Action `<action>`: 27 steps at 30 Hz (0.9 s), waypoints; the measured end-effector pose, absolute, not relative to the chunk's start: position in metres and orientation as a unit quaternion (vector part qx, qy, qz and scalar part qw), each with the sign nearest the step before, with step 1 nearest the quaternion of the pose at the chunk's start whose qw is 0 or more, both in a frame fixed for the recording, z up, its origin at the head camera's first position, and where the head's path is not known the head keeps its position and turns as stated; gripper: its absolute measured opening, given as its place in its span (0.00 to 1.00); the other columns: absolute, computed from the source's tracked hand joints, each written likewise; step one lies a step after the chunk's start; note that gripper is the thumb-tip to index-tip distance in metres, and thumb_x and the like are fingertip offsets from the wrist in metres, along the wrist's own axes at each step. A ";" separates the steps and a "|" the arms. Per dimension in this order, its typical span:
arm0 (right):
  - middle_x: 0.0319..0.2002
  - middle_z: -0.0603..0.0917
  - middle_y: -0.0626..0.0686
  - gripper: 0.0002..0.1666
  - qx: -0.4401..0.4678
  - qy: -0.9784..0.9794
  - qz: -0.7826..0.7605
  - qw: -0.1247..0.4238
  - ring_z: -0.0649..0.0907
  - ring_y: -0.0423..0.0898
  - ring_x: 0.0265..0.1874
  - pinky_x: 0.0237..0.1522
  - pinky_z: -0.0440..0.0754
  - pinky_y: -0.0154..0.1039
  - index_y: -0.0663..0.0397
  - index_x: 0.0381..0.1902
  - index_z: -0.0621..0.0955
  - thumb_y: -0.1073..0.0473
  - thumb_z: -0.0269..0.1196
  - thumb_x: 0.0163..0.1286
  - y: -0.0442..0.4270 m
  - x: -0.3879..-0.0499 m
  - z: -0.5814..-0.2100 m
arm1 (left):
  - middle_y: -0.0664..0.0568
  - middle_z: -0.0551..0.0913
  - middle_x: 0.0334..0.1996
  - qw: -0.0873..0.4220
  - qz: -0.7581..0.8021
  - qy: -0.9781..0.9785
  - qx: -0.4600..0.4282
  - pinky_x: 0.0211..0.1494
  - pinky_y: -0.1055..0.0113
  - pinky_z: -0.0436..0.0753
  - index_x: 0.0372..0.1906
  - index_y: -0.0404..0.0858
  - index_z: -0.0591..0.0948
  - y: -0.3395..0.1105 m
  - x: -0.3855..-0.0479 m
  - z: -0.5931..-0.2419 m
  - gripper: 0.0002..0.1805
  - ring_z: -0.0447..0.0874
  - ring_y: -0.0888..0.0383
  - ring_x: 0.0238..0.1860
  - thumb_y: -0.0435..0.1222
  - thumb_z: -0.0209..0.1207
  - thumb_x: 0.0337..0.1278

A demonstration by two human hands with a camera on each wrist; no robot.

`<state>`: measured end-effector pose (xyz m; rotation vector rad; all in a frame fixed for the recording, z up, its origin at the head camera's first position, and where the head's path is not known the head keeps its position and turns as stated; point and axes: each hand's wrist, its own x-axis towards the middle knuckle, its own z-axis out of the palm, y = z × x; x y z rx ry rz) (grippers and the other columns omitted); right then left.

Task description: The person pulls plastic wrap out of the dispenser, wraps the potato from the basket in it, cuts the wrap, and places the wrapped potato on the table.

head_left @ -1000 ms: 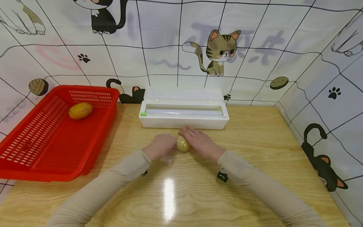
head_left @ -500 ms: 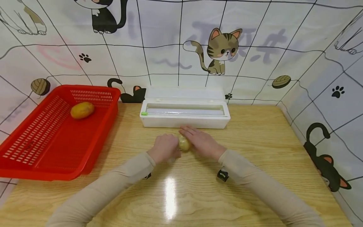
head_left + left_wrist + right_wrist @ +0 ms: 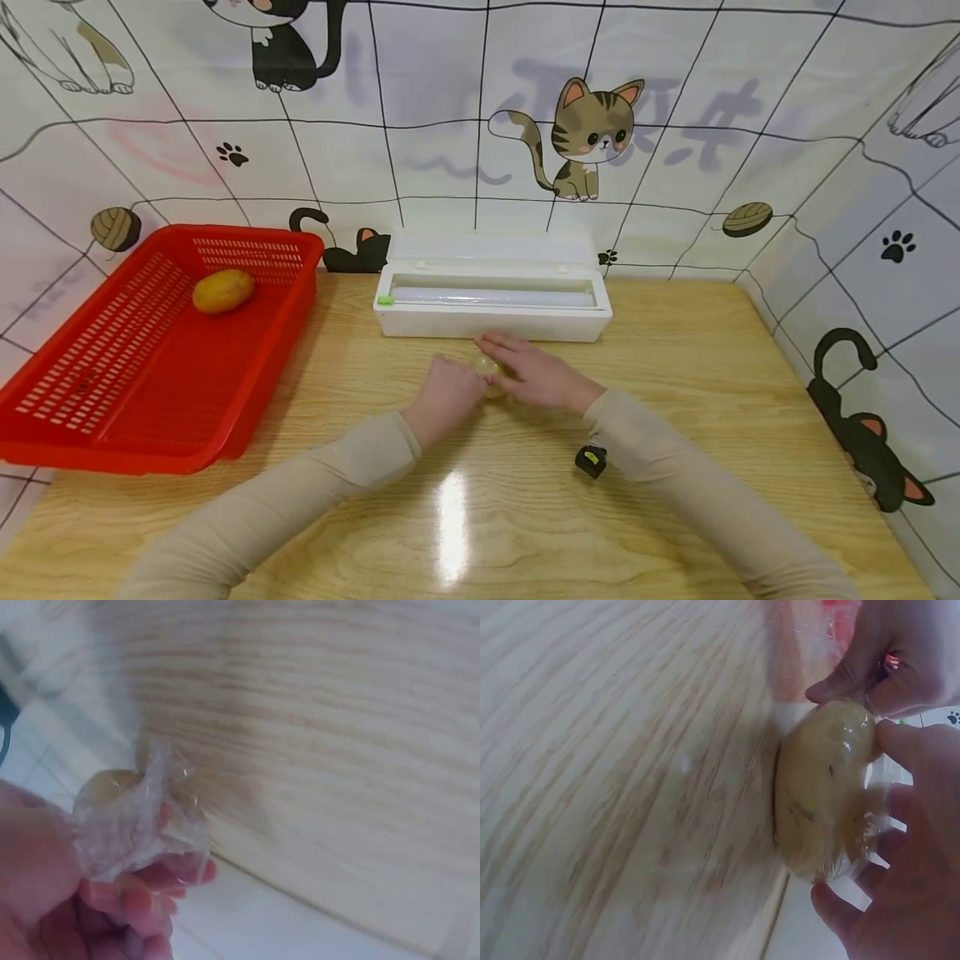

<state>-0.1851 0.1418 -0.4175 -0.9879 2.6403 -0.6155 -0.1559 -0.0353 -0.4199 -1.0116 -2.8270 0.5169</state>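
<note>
A potato [image 3: 821, 787] wrapped in clear cling film lies on the wooden table, mostly covered by the hands in the head view. My left hand [image 3: 450, 390] pinches the gathered film at the potato's left end; in the left wrist view, crumpled cling film [image 3: 142, 817] bunches above its curled fingers. From the right, my right hand [image 3: 542, 373] holds the potato, its fingers spread along the side in the right wrist view. Just behind the hands stands a white cling film box [image 3: 495, 325], lid up, with a film roll [image 3: 487, 297] inside.
A red plastic basket [image 3: 273, 367] stands at the left, with a yellow oblong thing [image 3: 223, 292], possibly another potato, inside. Wall sheets printed with cats [image 3: 592, 137] border the back and right of the table [image 3: 675, 358]. A black wrist camera [image 3: 591, 460] hangs below the right sleeve.
My left hand has moved right, up against the right hand, and turned at the potato's end. Loose film seen below it earlier is now hidden. The right hand stays almost in place.
</note>
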 end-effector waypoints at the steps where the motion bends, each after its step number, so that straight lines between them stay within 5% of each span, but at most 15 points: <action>1: 0.74 0.53 0.56 0.37 -0.343 0.906 -0.212 0.125 0.53 0.56 0.72 0.68 0.53 0.53 0.52 0.76 0.55 0.45 0.49 0.76 0.141 -0.186 -0.419 | 0.58 0.78 0.18 0.055 0.190 -0.920 -0.337 0.29 0.65 0.77 0.36 0.53 0.87 -0.034 -0.154 -0.420 0.05 0.76 0.62 0.20 0.45 0.61 0.60; 8: 0.75 0.50 0.56 0.30 -0.333 0.885 -0.296 0.137 0.47 0.57 0.73 0.70 0.44 0.56 0.53 0.75 0.57 0.49 0.39 0.80 0.142 -0.188 -0.425 | 0.60 0.70 0.14 0.060 0.279 -0.890 -0.355 0.21 0.69 0.66 0.28 0.49 0.82 -0.025 -0.144 -0.418 0.07 0.62 0.63 0.15 0.36 0.59 0.61; 20: 0.69 0.63 0.63 0.30 -0.298 0.903 -0.295 0.090 0.62 0.59 0.69 0.67 0.57 0.53 0.61 0.71 0.64 0.53 0.50 0.77 0.137 -0.192 -0.431 | 0.62 0.76 0.18 0.081 0.249 -0.900 -0.347 0.24 0.65 0.68 0.25 0.51 0.82 -0.028 -0.146 -0.419 0.08 0.72 0.61 0.18 0.40 0.60 0.59; 27: 0.68 0.64 0.64 0.30 -0.286 0.903 -0.302 0.106 0.67 0.61 0.65 0.64 0.63 0.53 0.63 0.70 0.65 0.52 0.51 0.77 0.135 -0.195 -0.430 | 0.51 0.84 0.28 0.135 0.249 -0.875 -0.393 0.42 0.59 0.81 0.34 0.42 0.86 -0.039 -0.142 -0.413 0.06 0.83 0.56 0.30 0.37 0.60 0.63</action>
